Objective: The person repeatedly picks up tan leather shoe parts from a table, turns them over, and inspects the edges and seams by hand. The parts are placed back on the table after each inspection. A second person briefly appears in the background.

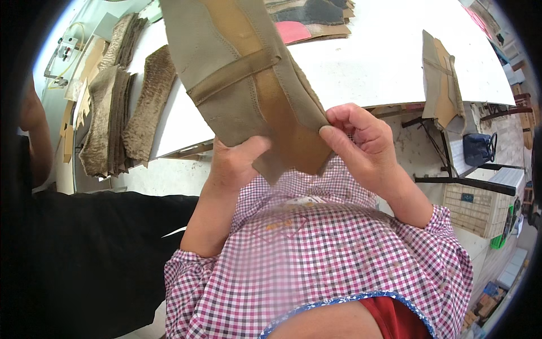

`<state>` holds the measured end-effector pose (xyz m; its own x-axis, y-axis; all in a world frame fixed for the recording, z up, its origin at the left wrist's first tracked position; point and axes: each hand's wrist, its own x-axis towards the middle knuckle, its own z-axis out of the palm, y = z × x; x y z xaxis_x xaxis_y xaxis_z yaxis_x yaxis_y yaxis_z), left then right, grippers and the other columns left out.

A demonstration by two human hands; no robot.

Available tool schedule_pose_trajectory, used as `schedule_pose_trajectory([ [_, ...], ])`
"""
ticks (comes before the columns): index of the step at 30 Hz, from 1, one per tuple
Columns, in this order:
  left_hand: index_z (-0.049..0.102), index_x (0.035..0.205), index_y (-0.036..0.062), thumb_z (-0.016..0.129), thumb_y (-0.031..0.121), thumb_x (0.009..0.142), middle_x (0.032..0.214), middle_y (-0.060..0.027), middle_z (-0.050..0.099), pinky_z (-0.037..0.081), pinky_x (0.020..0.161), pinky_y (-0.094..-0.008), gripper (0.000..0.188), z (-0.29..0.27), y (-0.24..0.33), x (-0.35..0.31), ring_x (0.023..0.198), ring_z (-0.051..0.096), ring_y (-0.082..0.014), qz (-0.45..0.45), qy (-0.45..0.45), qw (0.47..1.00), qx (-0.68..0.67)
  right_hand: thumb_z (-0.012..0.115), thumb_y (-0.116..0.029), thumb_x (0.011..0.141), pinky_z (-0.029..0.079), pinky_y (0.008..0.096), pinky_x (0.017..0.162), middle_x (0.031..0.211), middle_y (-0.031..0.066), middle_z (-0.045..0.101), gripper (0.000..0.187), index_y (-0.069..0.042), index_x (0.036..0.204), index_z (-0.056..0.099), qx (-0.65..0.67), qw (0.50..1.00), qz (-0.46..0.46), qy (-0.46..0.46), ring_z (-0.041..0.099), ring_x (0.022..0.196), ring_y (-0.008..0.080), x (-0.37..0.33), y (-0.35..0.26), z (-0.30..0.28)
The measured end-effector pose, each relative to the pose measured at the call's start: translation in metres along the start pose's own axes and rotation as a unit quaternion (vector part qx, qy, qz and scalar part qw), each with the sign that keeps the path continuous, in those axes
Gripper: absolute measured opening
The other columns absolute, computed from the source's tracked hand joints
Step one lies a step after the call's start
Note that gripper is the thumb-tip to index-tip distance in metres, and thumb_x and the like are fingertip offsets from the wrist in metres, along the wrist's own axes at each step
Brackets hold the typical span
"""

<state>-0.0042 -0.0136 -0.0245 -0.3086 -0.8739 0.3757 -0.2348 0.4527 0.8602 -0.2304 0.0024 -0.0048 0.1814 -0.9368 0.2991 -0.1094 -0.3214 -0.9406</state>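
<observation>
A long stitched leather panel (226, 107), olive-grey with a brown centre strip and a band sewn across it, hangs between my hands over the table's near edge. My left hand (234, 161) grips its lower left side, thumb on top and the other fingers hidden behind. At the lower right edge, my right hand (364, 141) pinches the panel between thumb and curled fingers. The panel's far end runs out of the top of the view. Its lower end comes to points close to my checked apron.
The white table (361, 68) carries stacks of mottled brown pieces (104, 121) at left, a pile with pink and dark pieces (310, 17) behind, and a similar panel (440, 79) overhanging its right side. A dark blue bag (480, 148) and a crate (474, 206) stand right. A person in black (96, 254) is at left.
</observation>
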Motion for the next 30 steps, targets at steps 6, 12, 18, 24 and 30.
schedule_pose_trajectory([
  [6,0.064,0.096,-0.0029,0.062,-0.007,0.075,0.101,-0.0119,0.068,0.057,0.077,-0.0343,0.021,0.010,0.012,-0.001,0.090,0.067,-0.0222,-0.167,0.085,0.911,-0.367,0.074,-0.007,0.079,0.047,0.0272,0.054,0.076,0.0077,0.061,0.019,0.001,0.090,0.061,-0.202,0.963,-0.180,0.019,0.059,0.063,0.0149,0.017,-0.006,-0.001],
  [12,0.050,0.123,-0.0073,0.048,-0.009,0.074,0.117,-0.0170,0.059,0.053,0.091,-0.0402,0.048,0.006,0.009,-0.007,0.106,0.061,-0.0286,-0.163,0.006,0.940,-0.298,0.071,-0.005,0.080,0.045,0.0256,0.053,0.074,0.0067,0.059,0.015,0.000,0.089,0.061,-0.109,0.988,-0.114,0.000,0.056,0.060,0.0128,0.011,-0.011,0.001],
  [18,0.051,0.123,-0.0061,0.051,-0.008,0.075,0.117,-0.0166,0.059,0.052,0.092,-0.0407,0.048,0.005,-0.002,-0.005,0.107,0.060,-0.0284,-0.162,-0.016,0.912,-0.376,0.065,-0.004,0.085,0.049,0.0251,0.059,0.077,0.0057,0.061,0.010,0.002,0.089,0.058,0.008,0.999,-0.044,0.031,0.059,0.067,0.0119,0.014,-0.011,0.010],
  [24,0.056,0.115,-0.0055,0.055,-0.006,0.076,0.107,-0.0126,0.064,0.054,0.084,-0.0358,0.039,0.015,0.008,-0.005,0.098,0.063,-0.0225,-0.163,0.044,0.898,-0.407,0.067,-0.007,0.084,0.051,0.0257,0.064,0.080,0.0076,0.063,0.015,0.003,0.092,0.060,-0.059,0.996,-0.058,0.010,0.062,0.071,0.0131,0.018,-0.027,0.008],
  [30,0.056,0.115,-0.0050,0.057,-0.004,0.074,0.107,-0.0116,0.064,0.053,0.083,-0.0346,0.041,0.012,0.001,-0.005,0.098,0.063,-0.0212,-0.191,0.040,0.893,-0.405,0.068,-0.006,0.083,0.051,0.0264,0.063,0.077,0.0071,0.062,0.012,0.002,0.088,0.060,-0.012,0.998,-0.058,0.029,0.061,0.070,0.0132,0.017,-0.019,0.013],
])
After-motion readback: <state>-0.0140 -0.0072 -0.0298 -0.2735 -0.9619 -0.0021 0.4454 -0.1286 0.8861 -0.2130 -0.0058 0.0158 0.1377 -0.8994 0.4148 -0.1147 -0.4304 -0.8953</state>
